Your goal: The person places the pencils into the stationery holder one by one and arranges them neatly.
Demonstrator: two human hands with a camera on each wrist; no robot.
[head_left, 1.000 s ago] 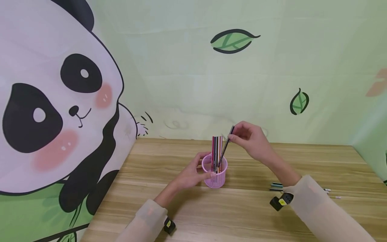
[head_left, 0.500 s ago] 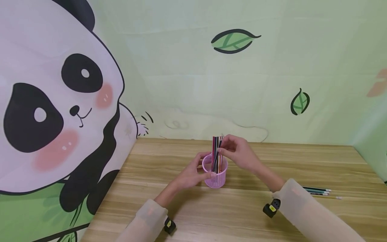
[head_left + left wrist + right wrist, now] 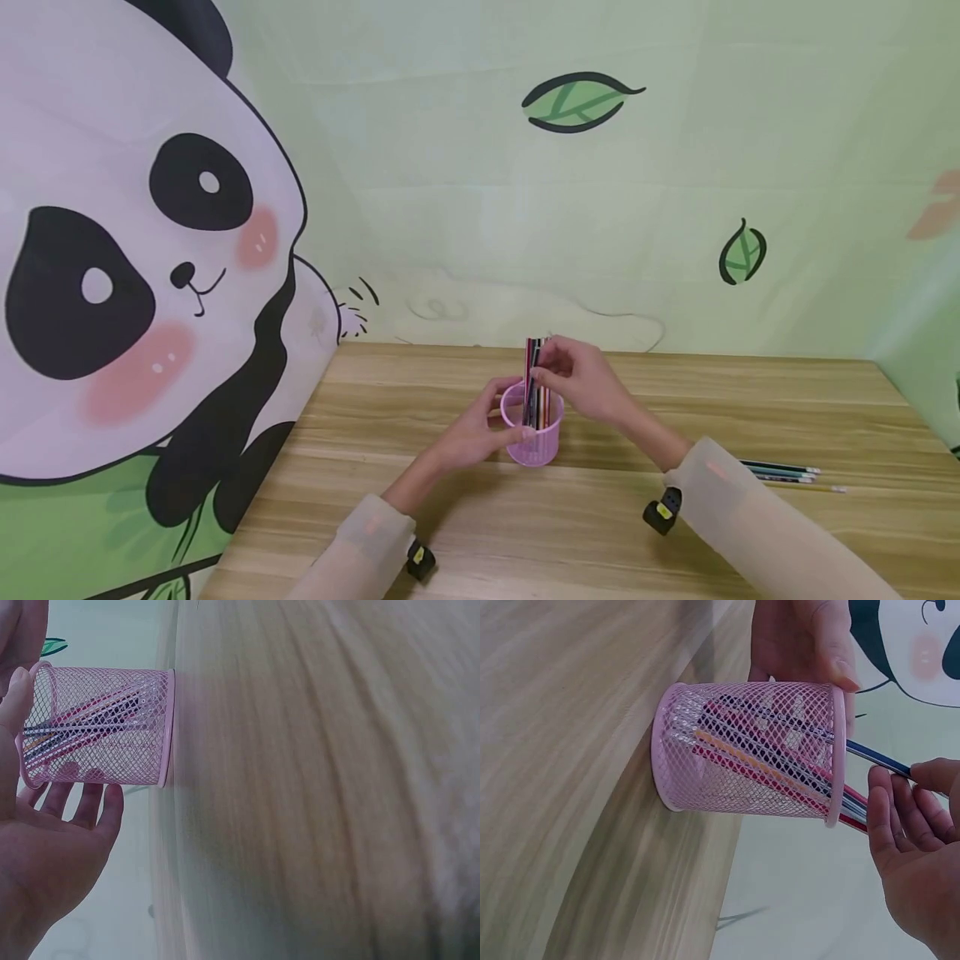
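A pink mesh cup stands upright on the wooden table, holding several pencils that lean together. The left hand grips the cup, thumb on the near rim and fingers round the far side; the left wrist view shows those fingers along the mesh wall. Above the rim, the right hand pinches a dark pencil between thumb and fingers, its lower part inside the cup. Its other fingers are close beside the remaining pencils in the right wrist view.
Several pencils lie on the table at the right, partly hidden by the right sleeve. Behind the table hangs a pale green backdrop with leaves and a large panda at the left.
The right hand has moved left and down, bringing the dark pencil from a tilted pose at the cup's right side in among the others. The left hand has stayed on the cup.
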